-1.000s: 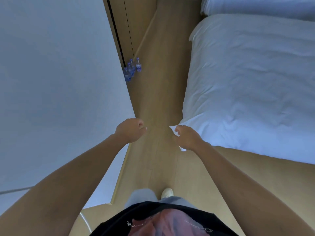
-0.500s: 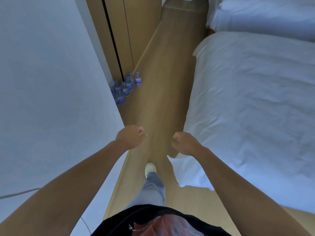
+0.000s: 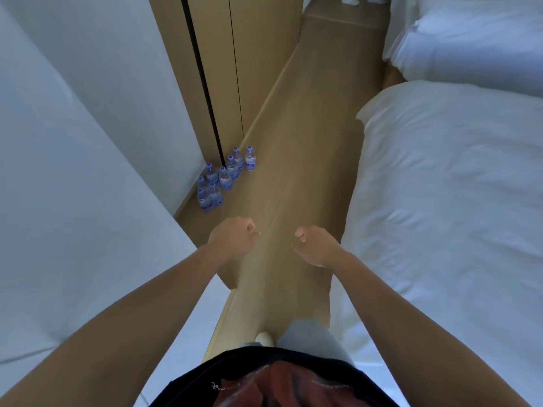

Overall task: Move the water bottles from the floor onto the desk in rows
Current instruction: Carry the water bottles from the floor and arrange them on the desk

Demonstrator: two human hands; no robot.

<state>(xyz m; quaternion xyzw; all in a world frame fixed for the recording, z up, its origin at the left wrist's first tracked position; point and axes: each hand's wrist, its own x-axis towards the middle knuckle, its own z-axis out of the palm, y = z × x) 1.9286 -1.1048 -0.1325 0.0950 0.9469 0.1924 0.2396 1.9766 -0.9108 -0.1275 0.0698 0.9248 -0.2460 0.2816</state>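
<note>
Approach step — best to walk right up and crouch before reaching, then take the nearest bottle by its body. Left hand [image 3: 233, 240] and right hand [image 3: 316, 245]: fingers curled in, holding nothing. Water bottles [image 3: 224, 177] — small, clear, blue-capped, upright, clustered on floor [image 3: 293, 171] against wall corner, near wardrobe [image 3: 235, 69].

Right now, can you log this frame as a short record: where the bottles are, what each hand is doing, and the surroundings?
bottles: small clear plastic water bottles with blue caps, standing upright in a cluster on the wooden floor, by the wall corner and wooden door panel
left hand: fingers curled, holding nothing
right hand: fingers curled, holding nothing
right side: bed with white bedding
desk: not identifiable
progress: none lifted yet
</note>
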